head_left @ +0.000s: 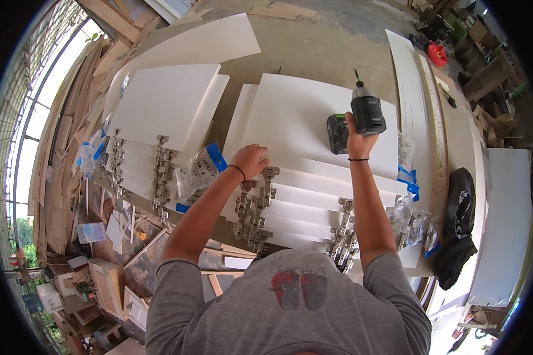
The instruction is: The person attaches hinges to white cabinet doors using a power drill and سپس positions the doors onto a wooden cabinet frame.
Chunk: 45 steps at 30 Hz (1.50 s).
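Observation:
My right hand point(361, 142) grips a cordless drill point(367, 109), black and grey with its battery toward the left and its bit pointing away from me. The drill is above a stack of white panels point(296, 112). At the near edge of the top panel is my left hand point(250, 161), its fingers curled together beside a metal cabinet hinge point(270, 172). Whatever those fingertips hold is hidden. More hinges point(256, 219) line the stepped near edges of the lower panels on the left, and another row of hinges point(344, 228) is on the right.
To the left stands a second stack of white panels point(166, 100) with hinges point(161, 160). Clear plastic bags with blue tops point(204, 168) lie between the stacks; similar bags point(410, 183) are at the right. A black plastic bag point(461, 201) and long boards point(405, 89) are farther right.

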Available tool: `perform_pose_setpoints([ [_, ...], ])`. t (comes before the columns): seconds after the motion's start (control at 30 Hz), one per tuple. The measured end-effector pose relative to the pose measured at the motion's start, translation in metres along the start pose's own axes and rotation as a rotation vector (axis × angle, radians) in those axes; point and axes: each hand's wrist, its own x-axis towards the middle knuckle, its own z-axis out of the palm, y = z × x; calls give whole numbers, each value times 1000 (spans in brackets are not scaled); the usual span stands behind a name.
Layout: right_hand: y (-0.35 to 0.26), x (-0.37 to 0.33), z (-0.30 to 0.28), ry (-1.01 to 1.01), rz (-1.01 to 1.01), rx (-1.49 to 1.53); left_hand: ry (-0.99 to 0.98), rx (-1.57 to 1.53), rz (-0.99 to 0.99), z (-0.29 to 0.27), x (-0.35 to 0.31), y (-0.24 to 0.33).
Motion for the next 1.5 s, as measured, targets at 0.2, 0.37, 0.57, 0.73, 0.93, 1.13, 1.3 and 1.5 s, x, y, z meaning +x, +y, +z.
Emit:
perform_pose_setpoints([
  [0.2,13,1,-2,-186,311,118,-61,-1,48,-4,-8,1],
  [0.37,30,-8,-17,-283,416,121,-85,43,-24,-3,-5,12],
  [0.57,23,13,-31,-581,292,3,-92,76,-86,-2,-2,15],
  [0.73,32,22,-23,-626,327,204,-91,90,-14,2,10,10],
  [0.93,27,20,-7,-352,123,116,-106,91,-55,1,8,10],
  [1.13,-4,42,-36,-476,162,245,-116,65,-38,7,7,5],
  [1.3,-73,66,-58,-766,163,126,-93,64,-28,5,2,0],
  [1.5,-103,42,-58,-1141,272,2,-117,73,-26,3,6,8],
])
